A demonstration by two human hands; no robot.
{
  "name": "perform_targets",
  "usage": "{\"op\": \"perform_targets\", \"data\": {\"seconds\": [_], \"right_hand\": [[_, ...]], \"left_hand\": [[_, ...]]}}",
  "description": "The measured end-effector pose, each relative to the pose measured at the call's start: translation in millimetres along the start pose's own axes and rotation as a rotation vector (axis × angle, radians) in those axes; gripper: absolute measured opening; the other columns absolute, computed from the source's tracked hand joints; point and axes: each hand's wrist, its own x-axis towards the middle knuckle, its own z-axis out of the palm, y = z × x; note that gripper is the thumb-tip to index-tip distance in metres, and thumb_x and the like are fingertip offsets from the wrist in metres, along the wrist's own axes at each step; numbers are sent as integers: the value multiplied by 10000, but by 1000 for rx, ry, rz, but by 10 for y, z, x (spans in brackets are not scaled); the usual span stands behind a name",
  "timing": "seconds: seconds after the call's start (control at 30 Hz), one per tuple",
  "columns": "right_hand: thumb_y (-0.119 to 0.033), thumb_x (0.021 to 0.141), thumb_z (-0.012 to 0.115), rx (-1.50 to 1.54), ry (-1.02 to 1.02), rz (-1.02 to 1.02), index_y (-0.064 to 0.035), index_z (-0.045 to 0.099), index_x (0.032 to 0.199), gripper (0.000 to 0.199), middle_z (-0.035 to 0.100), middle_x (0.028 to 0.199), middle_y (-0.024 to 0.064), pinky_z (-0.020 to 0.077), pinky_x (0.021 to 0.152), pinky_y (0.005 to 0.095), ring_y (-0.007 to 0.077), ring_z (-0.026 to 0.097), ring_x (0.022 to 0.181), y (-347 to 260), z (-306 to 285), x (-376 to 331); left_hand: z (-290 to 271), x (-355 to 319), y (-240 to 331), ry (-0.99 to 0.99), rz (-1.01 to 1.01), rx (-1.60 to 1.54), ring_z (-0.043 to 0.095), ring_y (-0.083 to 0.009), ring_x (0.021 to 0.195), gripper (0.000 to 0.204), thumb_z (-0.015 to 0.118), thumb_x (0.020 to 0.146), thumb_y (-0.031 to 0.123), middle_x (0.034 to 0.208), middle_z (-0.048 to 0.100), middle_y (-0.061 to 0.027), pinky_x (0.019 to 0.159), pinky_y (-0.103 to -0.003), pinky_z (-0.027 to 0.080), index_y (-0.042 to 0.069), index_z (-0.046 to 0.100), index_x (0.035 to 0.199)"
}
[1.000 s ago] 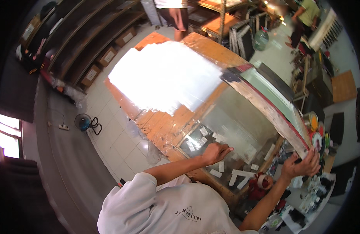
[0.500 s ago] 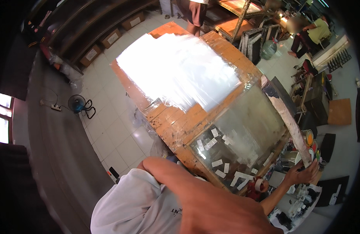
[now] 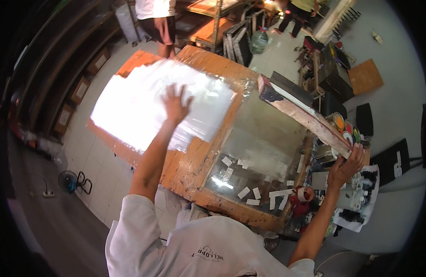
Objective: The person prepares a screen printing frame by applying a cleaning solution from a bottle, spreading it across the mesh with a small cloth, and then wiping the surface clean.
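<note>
My left hand (image 3: 177,104), fingers spread and slightly blurred, is over a bright stack of white plastic sheets (image 3: 130,108) on a wooden table. Whether the palm touches the top sheet I cannot tell. My right hand (image 3: 345,170) grips the near end of a long, worn wooden frame (image 3: 305,116), seen nearly edge-on and raised along the table's right side. Left of the frame lies a glass plate (image 3: 263,124). Small white tape pieces (image 3: 253,202) stick to its near part.
Open paint cans (image 3: 339,122) and a red tape roll (image 3: 306,194) are on the right. A stained white sheet (image 3: 360,203) lies beyond my right forearm. One person (image 3: 158,23) stands behind the table; another (image 3: 296,16) is farther back. A fan (image 3: 70,181) stands on the left floor.
My left arm has swung from across my body out over the white sheets, its hand now showing with fingers spread. My right hand still holds the frame. The whole view has shifted.
</note>
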Motion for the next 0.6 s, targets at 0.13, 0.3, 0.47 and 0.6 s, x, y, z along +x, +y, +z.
{"op": "perform_targets", "data": {"seconds": [0.13,0.3,0.47,0.6], "right_hand": [[-436,1046,413,-9,-12,2,-55,378,1469,570,384,1507,200,164,1161,628,388,311,1435,24,-40,-43],[-316,990,502,-28,-5,21,-63,379,1460,548,382,1511,199,157,1173,637,395,330,1424,19,-9,-62],[-424,1064,395,-46,62,-23,-85,370,1511,562,402,1535,148,201,1170,553,369,355,1413,-31,79,8],[-457,1060,389,-19,76,-55,-98,371,1515,580,412,1542,127,222,1158,537,352,372,1418,128,133,-38]], "left_hand": [[4,-354,-300,-202,-53,278,117,-482,1502,680,482,988,552,1626,213,-226,1086,-788,138,164,390,1539],[-36,-902,186,-350,-123,345,-35,-434,1536,704,330,1021,590,1670,90,-197,1112,-783,46,219,222,1609],[-22,-1258,483,-354,-220,250,-65,-443,1532,743,316,1029,581,1665,41,-236,1102,-784,-25,150,172,1616],[-109,-1148,490,-251,-247,213,-65,-458,1528,751,354,1030,544,1659,35,-256,1076,-804,-33,106,168,1611]]}}
